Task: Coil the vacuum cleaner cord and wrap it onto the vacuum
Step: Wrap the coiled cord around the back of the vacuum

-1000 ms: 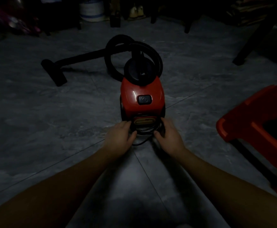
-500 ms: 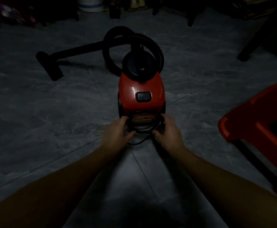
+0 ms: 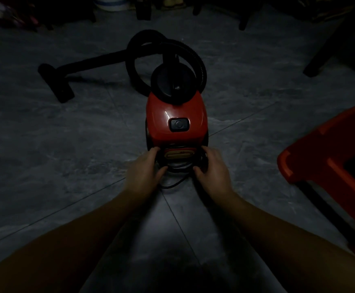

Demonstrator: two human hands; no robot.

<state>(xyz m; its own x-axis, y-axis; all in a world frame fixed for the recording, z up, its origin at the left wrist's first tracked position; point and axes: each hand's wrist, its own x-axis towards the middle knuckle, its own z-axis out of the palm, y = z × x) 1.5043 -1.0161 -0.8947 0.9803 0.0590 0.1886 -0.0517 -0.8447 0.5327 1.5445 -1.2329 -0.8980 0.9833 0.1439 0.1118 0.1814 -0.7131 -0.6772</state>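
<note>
- Both hands press against the near end of the red vacuum (image 3: 176, 121): the left hand (image 3: 144, 170) cups its near-left corner and the right hand (image 3: 213, 168) its near-right corner, fingers curled onto the black cord (image 3: 177, 169) bundled there.
- Whether either hand truly pinches the cord cannot be told in the dim light.
- One loop of cord trails onto the grey tiled floor (image 3: 66, 155) between the hands.
- Beyond the vacuum, its black hose (image 3: 195, 53) arcs to a nozzle (image 3: 56, 83) at far left.
- At the right stands a red plastic stool (image 3: 320, 149).
</note>
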